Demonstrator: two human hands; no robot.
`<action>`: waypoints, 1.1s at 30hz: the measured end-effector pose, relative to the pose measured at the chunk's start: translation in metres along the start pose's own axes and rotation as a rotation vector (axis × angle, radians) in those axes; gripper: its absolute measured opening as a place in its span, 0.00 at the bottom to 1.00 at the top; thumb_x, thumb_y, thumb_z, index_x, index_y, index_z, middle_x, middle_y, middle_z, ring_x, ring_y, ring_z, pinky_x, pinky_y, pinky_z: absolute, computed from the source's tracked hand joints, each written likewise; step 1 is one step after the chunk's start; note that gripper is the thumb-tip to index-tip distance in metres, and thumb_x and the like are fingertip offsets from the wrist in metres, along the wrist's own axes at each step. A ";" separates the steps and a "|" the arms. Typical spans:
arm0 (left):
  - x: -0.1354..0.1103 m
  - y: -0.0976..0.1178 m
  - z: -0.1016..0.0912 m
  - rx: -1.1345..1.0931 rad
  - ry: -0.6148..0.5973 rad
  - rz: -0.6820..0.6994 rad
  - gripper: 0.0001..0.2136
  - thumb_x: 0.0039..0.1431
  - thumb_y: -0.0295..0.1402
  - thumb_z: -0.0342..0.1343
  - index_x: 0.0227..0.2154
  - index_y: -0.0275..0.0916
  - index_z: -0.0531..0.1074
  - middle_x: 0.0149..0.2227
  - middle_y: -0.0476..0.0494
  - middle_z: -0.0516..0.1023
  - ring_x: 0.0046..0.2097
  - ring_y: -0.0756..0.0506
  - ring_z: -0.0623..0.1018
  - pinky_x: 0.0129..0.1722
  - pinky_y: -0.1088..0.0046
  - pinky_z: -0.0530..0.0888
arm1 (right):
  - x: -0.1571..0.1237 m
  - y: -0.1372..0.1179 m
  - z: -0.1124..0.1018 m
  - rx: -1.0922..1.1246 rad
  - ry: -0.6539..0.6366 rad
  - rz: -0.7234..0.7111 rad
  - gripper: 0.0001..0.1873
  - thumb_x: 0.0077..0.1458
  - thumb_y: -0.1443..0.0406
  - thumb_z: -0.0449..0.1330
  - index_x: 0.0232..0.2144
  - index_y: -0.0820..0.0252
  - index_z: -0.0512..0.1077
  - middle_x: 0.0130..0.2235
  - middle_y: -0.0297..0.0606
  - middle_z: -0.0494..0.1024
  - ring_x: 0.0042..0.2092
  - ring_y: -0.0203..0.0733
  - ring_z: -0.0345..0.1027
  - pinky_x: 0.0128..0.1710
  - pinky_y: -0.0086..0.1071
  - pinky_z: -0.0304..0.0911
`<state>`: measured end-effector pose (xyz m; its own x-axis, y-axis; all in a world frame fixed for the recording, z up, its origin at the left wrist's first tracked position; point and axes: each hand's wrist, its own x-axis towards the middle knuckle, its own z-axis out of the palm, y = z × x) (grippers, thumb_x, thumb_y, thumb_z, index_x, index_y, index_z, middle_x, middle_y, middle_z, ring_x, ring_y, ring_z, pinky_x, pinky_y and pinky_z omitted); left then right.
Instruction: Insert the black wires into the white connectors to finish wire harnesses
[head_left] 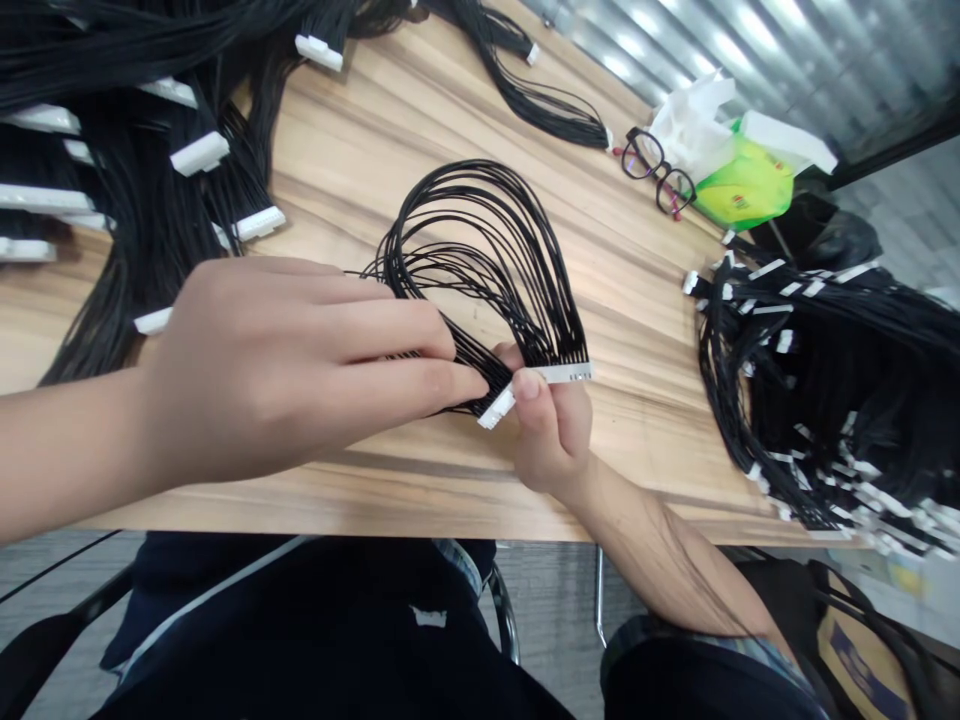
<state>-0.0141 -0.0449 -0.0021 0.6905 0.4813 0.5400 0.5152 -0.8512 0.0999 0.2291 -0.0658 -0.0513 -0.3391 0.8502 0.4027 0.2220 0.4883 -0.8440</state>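
Closest to you, dark clothing (300,640) covers your lap, and a bag (862,650) sits low on the right. Your right hand (551,430) is clenched, its grip pinching a pair of white multi-pin connectors (536,385) between thumb and fingers, just above the near edge of the wooden worktop (352,130). Your left hand (277,370) lies palm down across the black wires (480,230), its fingers (390,325) over the strands just beside the connectors; you cannot tell whether that grip is clenched or only resting. The wires rise from the connectors in a wide loop on the worktop. A heap of wire harnesses (150,200) lies to the left, and another (825,390) lies to the right. Farther off are a smaller black wire bundle (540,100), black-framed glasses (656,170) and a green tissue packet (742,180).
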 end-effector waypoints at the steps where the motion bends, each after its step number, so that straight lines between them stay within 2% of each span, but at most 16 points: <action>1: 0.002 0.000 -0.001 -0.011 -0.012 0.010 0.08 0.75 0.31 0.52 0.49 0.49 0.75 0.40 0.61 0.83 0.37 0.53 0.80 0.29 0.72 0.64 | 0.001 0.000 0.000 -0.005 -0.011 -0.010 0.16 0.74 0.57 0.48 0.34 0.50 0.68 0.26 0.31 0.70 0.29 0.39 0.66 0.31 0.37 0.64; 4: 0.007 -0.003 0.002 -0.150 -0.090 -0.022 0.11 0.77 0.34 0.48 0.45 0.44 0.76 0.40 0.59 0.81 0.38 0.55 0.78 0.30 0.77 0.65 | 0.006 -0.001 -0.001 -0.050 -0.042 -0.083 0.16 0.73 0.59 0.49 0.32 0.53 0.67 0.27 0.31 0.69 0.29 0.38 0.64 0.30 0.36 0.61; 7: 0.011 -0.005 0.007 -0.261 -0.227 -0.027 0.13 0.78 0.37 0.44 0.45 0.42 0.74 0.41 0.57 0.78 0.36 0.56 0.76 0.32 0.80 0.65 | 0.012 -0.004 -0.003 -0.110 -0.114 -0.144 0.17 0.73 0.60 0.49 0.30 0.54 0.68 0.27 0.33 0.72 0.31 0.40 0.66 0.35 0.38 0.63; 8: 0.012 -0.006 0.008 -0.250 -0.239 -0.014 0.14 0.79 0.36 0.43 0.44 0.41 0.74 0.39 0.56 0.77 0.35 0.56 0.74 0.30 0.80 0.64 | 0.014 -0.005 -0.003 -0.121 -0.142 -0.145 0.18 0.73 0.61 0.48 0.29 0.54 0.67 0.27 0.34 0.72 0.31 0.40 0.67 0.36 0.39 0.64; 11: 0.014 -0.007 0.010 -0.157 -0.158 0.055 0.15 0.78 0.33 0.42 0.37 0.40 0.72 0.32 0.53 0.73 0.30 0.53 0.71 0.27 0.74 0.62 | 0.014 -0.007 -0.004 -0.132 -0.160 -0.069 0.22 0.73 0.59 0.48 0.26 0.54 0.66 0.25 0.34 0.71 0.30 0.40 0.65 0.36 0.39 0.64; 14: 0.012 -0.006 0.005 -0.117 -0.073 0.163 0.14 0.75 0.33 0.48 0.30 0.41 0.68 0.28 0.53 0.70 0.31 0.50 0.71 0.32 0.70 0.68 | 0.010 -0.006 -0.002 -0.064 -0.122 0.101 0.24 0.73 0.55 0.50 0.23 0.53 0.65 0.23 0.32 0.67 0.28 0.38 0.62 0.31 0.36 0.62; 17: 0.004 -0.003 -0.004 -0.375 -0.058 0.219 0.19 0.73 0.39 0.52 0.24 0.43 0.62 0.24 0.54 0.64 0.27 0.50 0.66 0.30 0.68 0.67 | 0.007 -0.002 0.000 0.109 -0.077 0.217 0.25 0.73 0.53 0.49 0.24 0.54 0.65 0.22 0.30 0.65 0.26 0.37 0.61 0.28 0.34 0.60; 19: 0.000 -0.001 -0.009 -0.627 -0.084 0.190 0.22 0.76 0.42 0.47 0.22 0.43 0.57 0.21 0.55 0.59 0.23 0.51 0.62 0.26 0.68 0.61 | 0.007 0.001 0.000 0.187 -0.047 0.233 0.25 0.73 0.51 0.48 0.25 0.54 0.66 0.23 0.31 0.67 0.26 0.37 0.62 0.28 0.34 0.60; 21: -0.001 -0.003 -0.011 -0.726 -0.088 0.143 0.23 0.78 0.43 0.42 0.23 0.43 0.56 0.19 0.55 0.58 0.22 0.52 0.62 0.23 0.70 0.60 | 0.007 0.002 0.000 0.188 -0.023 0.226 0.26 0.73 0.50 0.48 0.26 0.53 0.68 0.24 0.32 0.68 0.27 0.39 0.64 0.28 0.35 0.62; 25: 0.006 -0.013 -0.010 -0.402 -0.042 0.032 0.17 0.79 0.37 0.41 0.33 0.42 0.68 0.21 0.59 0.69 0.21 0.57 0.68 0.22 0.79 0.62 | 0.006 0.002 0.000 0.120 0.006 0.190 0.27 0.72 0.49 0.48 0.25 0.52 0.68 0.23 0.33 0.71 0.27 0.41 0.66 0.29 0.36 0.65; 28: 0.010 -0.018 -0.008 -0.069 0.010 -0.102 0.13 0.76 0.33 0.45 0.42 0.42 0.76 0.22 0.60 0.74 0.21 0.56 0.70 0.21 0.77 0.59 | 0.005 0.002 0.000 0.102 -0.007 0.126 0.25 0.73 0.52 0.48 0.25 0.52 0.68 0.23 0.32 0.70 0.26 0.40 0.66 0.28 0.35 0.62; 31: 0.011 -0.020 -0.008 0.239 0.059 -0.149 0.15 0.74 0.38 0.49 0.39 0.42 0.80 0.18 0.56 0.71 0.20 0.51 0.68 0.20 0.75 0.53 | 0.005 0.002 -0.001 0.085 0.006 0.084 0.24 0.73 0.53 0.48 0.25 0.52 0.67 0.23 0.31 0.68 0.25 0.39 0.63 0.28 0.36 0.60; 33: 0.011 -0.020 -0.008 0.314 0.039 -0.178 0.18 0.75 0.44 0.49 0.38 0.41 0.81 0.17 0.54 0.68 0.19 0.51 0.66 0.20 0.76 0.50 | 0.005 0.002 -0.002 0.064 -0.014 0.077 0.24 0.73 0.53 0.47 0.26 0.52 0.66 0.23 0.31 0.67 0.25 0.39 0.62 0.28 0.36 0.60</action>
<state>-0.0207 -0.0245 0.0081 0.5591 0.6026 0.5695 0.7605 -0.6463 -0.0628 0.2297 -0.0603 -0.0502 -0.3358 0.8817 0.3315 0.1890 0.4078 -0.8933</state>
